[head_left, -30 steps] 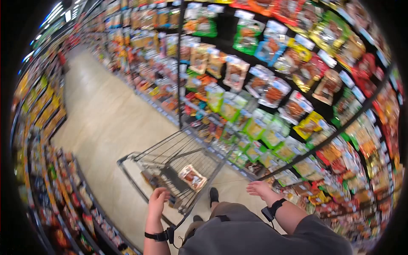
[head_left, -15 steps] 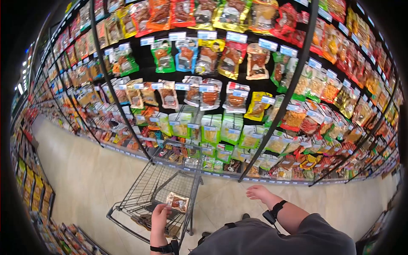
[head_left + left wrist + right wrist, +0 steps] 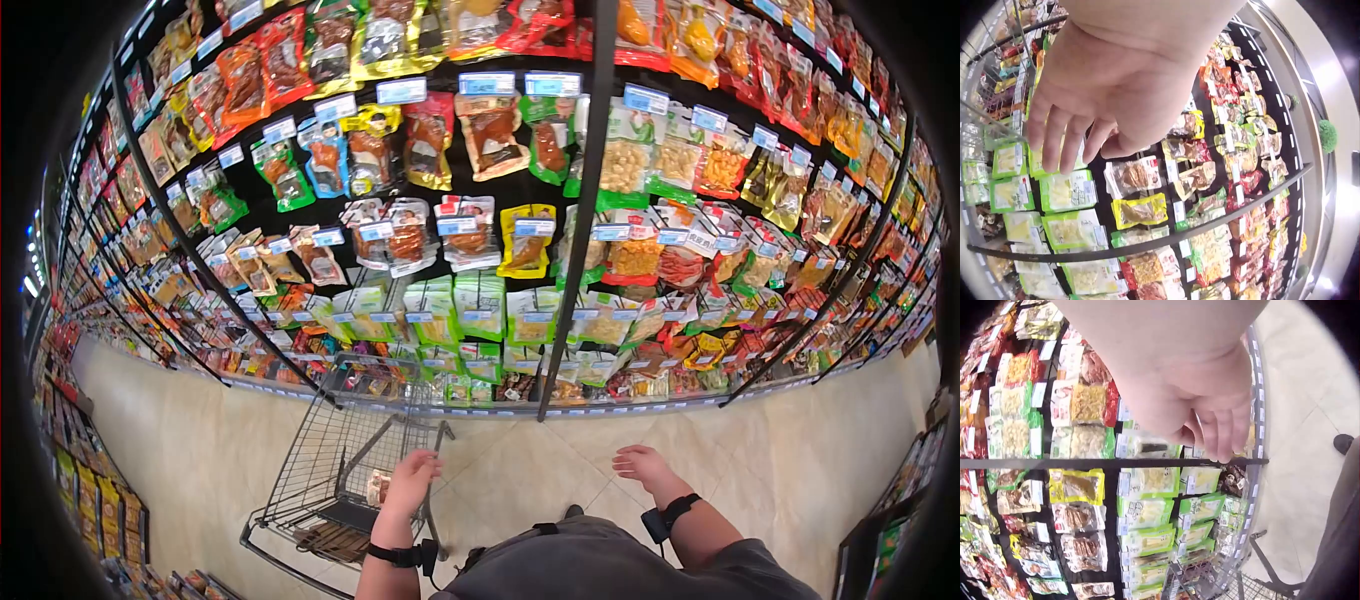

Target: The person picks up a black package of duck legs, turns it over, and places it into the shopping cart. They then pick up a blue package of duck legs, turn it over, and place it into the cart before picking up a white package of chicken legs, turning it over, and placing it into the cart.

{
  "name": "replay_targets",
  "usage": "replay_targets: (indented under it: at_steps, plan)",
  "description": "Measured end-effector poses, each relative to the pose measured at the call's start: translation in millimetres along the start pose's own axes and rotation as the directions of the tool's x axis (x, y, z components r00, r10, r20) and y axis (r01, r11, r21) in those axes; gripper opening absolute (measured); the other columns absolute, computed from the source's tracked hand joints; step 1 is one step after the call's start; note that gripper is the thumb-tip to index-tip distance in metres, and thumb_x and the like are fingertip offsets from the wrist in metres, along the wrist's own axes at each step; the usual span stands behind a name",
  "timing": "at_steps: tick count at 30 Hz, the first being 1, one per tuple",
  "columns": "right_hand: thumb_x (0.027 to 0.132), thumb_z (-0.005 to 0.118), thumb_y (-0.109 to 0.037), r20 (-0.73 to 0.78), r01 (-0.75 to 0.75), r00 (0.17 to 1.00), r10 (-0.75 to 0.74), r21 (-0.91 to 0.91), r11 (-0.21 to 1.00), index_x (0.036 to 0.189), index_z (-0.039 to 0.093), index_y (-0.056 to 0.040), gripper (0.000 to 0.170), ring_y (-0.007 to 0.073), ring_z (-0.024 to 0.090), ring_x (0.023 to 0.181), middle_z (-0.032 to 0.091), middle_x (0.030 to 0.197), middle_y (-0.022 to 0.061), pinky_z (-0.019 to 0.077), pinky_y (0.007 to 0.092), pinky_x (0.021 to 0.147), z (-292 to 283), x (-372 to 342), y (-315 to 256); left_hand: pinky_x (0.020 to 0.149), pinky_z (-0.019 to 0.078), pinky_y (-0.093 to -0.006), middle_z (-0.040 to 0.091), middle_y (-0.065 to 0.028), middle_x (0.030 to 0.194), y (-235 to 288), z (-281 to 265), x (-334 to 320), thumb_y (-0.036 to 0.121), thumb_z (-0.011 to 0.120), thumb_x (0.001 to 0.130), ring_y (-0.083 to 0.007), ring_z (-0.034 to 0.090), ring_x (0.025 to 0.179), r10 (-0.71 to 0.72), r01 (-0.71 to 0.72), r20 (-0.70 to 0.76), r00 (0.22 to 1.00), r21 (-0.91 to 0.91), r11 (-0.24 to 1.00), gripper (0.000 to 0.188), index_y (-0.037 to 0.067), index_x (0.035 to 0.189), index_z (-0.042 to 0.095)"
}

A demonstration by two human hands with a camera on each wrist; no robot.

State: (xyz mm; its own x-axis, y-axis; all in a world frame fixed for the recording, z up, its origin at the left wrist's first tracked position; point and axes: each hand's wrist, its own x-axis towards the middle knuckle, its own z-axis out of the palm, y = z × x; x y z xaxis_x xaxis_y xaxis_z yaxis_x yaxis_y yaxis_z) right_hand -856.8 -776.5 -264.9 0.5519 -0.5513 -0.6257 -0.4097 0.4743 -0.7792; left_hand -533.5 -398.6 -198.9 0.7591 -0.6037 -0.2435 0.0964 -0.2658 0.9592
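My left hand point(image 3: 408, 482) hangs in the air by the right side of a wire shopping cart point(image 3: 330, 450), fingers relaxed, holding nothing. A beige packaged snack point(image 3: 377, 487) lies in the cart, partly hidden behind that hand. In the left wrist view the left hand point(image 3: 1110, 94) has its fingers loosely extended in front of the hanging packets. My right hand point(image 3: 645, 468) hovers over the floor to the right, also holding nothing. The right wrist view shows the right hand point(image 3: 1204, 403) with loose fingers, overlapping the shelf's lower edge in this view.
A tall rack of hanging snack packets stands ahead, with a yellow packet point(image 3: 526, 241), green-and-white packets point(image 3: 480, 305) and a black upright post point(image 3: 580, 240). Pale floor tiles point(image 3: 520, 470) lie between rack and person. More shelves point(image 3: 90, 490) stand at the left, another point(image 3: 890, 500) at the right.
The head view has turned right, from along the aisle to squarely facing the rack. The left hand has moved from over the cart to its right side. The right hand stays raised and bare.
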Motion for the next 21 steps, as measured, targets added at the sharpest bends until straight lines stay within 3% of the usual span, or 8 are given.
replay_targets:
  at_steps: [9,16,21]
  plan:
    - [0.092,0.055,-0.013,0.003,0.029,1.000,-0.030,0.214,0.976,0.115,0.058,0.0017,0.027,0.0292,0.068,0.095,0.067,0.106,0.0180,0.0568,0.0388,0.081,-119,8,2,0.079,0.0511,-0.0289,0.067,-0.0125,0.103,36,122,51,0.006,0.049,0.094,-0.0179,0.065,0.089,0.055,-0.061,0.133,0.990,0.042,0.997,0.027,0.000,0.119,0.056]
    - [0.092,0.054,-0.013,-0.056,0.032,0.998,-0.019,0.237,0.971,0.117,0.057,0.0023,0.029,0.0293,0.066,0.097,0.066,0.109,0.0181,0.0559,0.0384,0.082,-206,18,-6,0.080,0.0502,-0.0298,0.066,-0.0110,0.104,68,218,77,0.005,0.049,0.094,-0.0174,0.064,0.091,0.121,-0.147,0.235,0.965,0.098,0.984,0.027,0.001,0.119,0.056]
    - [0.094,0.054,-0.014,-0.086,0.085,0.994,-0.064,0.268,0.960,0.117,0.057,0.0019,0.029,0.0278,0.066,0.097,0.066,0.108,0.0172,0.0552,0.0369,0.081,-232,14,-25,0.084,0.0493,-0.0302,0.067,-0.0093,0.106,86,264,94,0.006,0.051,0.095,-0.0169,0.064,0.093,0.185,-0.235,0.272,0.944,0.163,0.958,0.027,0.003,0.121,0.057]
